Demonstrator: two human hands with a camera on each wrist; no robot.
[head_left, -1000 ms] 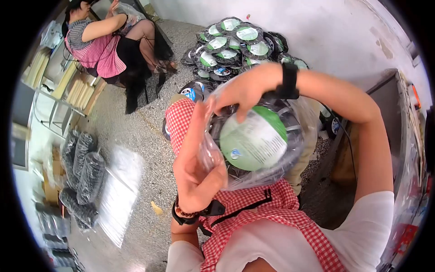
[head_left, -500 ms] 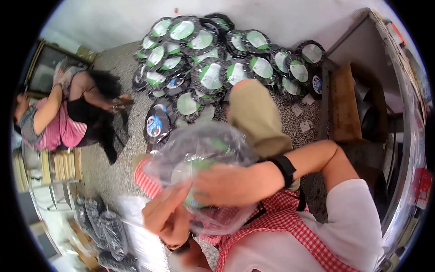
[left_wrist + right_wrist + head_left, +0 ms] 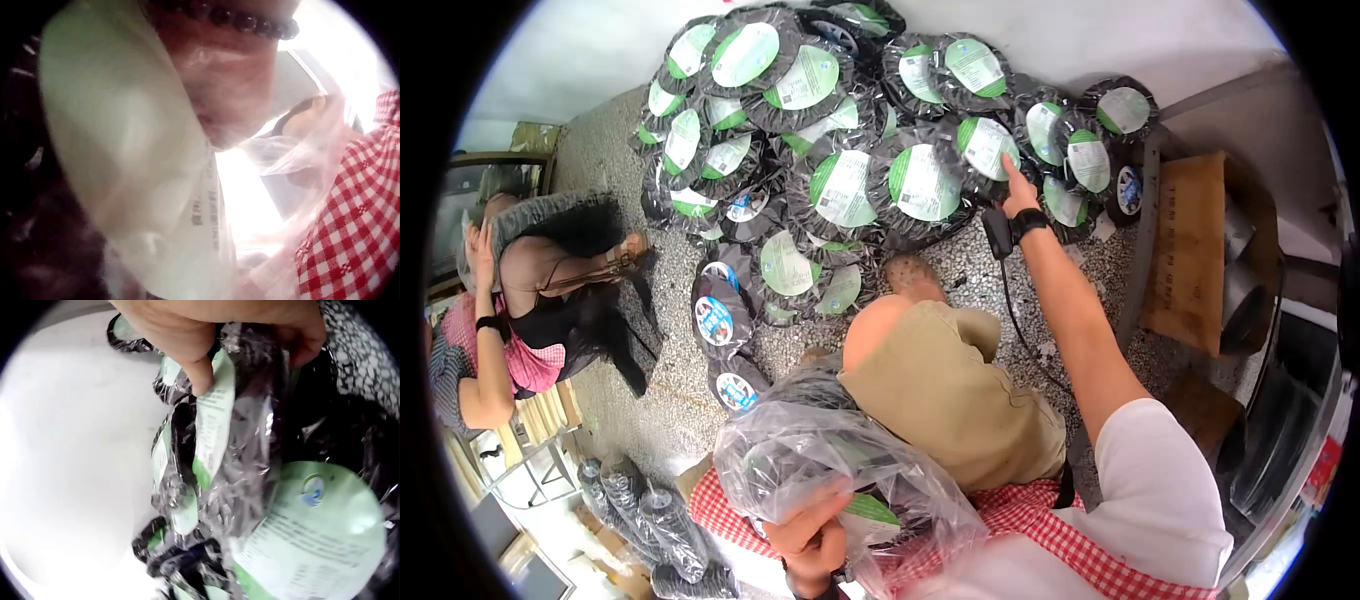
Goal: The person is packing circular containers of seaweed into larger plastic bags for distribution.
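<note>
My left hand (image 3: 812,525) holds a clear plastic bag (image 3: 800,440) at my lap, fingers curled at its near side. Inside the bag is a black wheel-shaped item with a green-and-white label (image 3: 870,518); the label (image 3: 125,162) fills much of the left wrist view. Reaching out to the pile, my right hand (image 3: 1022,190) grips a plastic-wrapped black wheel (image 3: 990,150). In the right wrist view the thumb presses on that wheel's label (image 3: 215,419), and the fingers go over the far side of its rim. Another labelled wrapped wheel (image 3: 312,531) lies close beside it.
Many wrapped wheels (image 3: 840,190) are heaped on the speckled floor against the white wall. A cardboard box (image 3: 1185,255) stands at the right beside a metal frame. To the left sits another person (image 3: 530,300). Black wrapped rolls (image 3: 670,535) lie lower left.
Both hands were at the bag before. My right hand has left it and moved forward to a wheel in the pile, while the left keeps the bag, now lower at my lap.
</note>
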